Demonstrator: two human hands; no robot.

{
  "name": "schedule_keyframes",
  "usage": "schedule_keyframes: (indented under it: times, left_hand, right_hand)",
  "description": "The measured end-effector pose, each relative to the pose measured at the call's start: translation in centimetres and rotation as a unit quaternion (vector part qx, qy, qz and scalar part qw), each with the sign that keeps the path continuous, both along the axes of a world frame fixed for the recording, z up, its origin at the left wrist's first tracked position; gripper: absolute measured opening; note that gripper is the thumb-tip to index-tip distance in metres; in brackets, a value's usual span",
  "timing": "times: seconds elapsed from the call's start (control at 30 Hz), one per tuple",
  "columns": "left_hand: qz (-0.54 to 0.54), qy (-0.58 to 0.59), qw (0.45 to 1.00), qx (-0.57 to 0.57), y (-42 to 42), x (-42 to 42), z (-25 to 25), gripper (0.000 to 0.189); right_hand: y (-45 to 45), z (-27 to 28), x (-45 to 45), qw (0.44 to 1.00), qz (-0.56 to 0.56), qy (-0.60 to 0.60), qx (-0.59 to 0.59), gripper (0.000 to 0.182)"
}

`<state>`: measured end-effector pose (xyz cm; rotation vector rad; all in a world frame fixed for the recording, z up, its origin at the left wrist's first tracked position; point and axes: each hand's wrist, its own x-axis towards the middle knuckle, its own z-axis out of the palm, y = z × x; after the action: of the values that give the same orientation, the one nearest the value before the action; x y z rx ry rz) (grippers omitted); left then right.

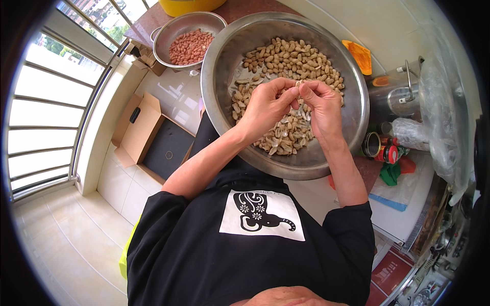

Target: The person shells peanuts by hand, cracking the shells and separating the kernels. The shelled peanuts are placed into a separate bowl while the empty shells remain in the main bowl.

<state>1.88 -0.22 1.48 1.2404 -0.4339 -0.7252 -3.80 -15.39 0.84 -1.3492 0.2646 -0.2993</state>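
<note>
Over a wide stainless steel basin (348, 130), my left hand (270, 101) and my right hand (323, 107) meet at the fingertips, both pinching one small peanut shell (299, 83). Whether a kernel is inside it, I cannot tell. Unshelled peanuts (298, 57) lie along the far side of the basin and down its left. Nearer my body is a heap of cracked, empty-looking shells (289, 135). Left of the basin, a metal colander (162, 46) holds pink shelled peanut kernels (190, 46).
An open cardboard box (134, 143) sits on the tiled floor at left, beside a barred window. A yellow container (191, 4) stands beyond the colander. Right of the basin are a cut piece of orange pumpkin (360, 57), jars (371, 144), a metal pot (398, 95) and plastic bags (440, 107).
</note>
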Motion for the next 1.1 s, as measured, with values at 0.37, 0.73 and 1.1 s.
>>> schedule_keyframes:
  times: [0.37, 0.73, 1.1]
  left_hand:
    - [0.060, -0.048, 0.997, 0.021, -1.0, -0.1, -1.1, 0.024]
    - [-0.068, 0.224, 0.949, -0.213, 0.3, 0.9, -1.1, 0.036]
    - [-0.051, 0.296, 0.927, -0.224, 0.1, 1.2, -1.7, 0.039]
  right_hand:
    - [2.1, 1.3, 0.1, 0.947, -0.086, -0.025, -0.309, 0.014]
    - [1.3, 1.1, -0.3, 0.960, -0.017, -0.134, -0.246, 0.010]
    - [1.5, 2.1, -0.4, 0.918, -0.021, -0.068, -0.389, 0.013]
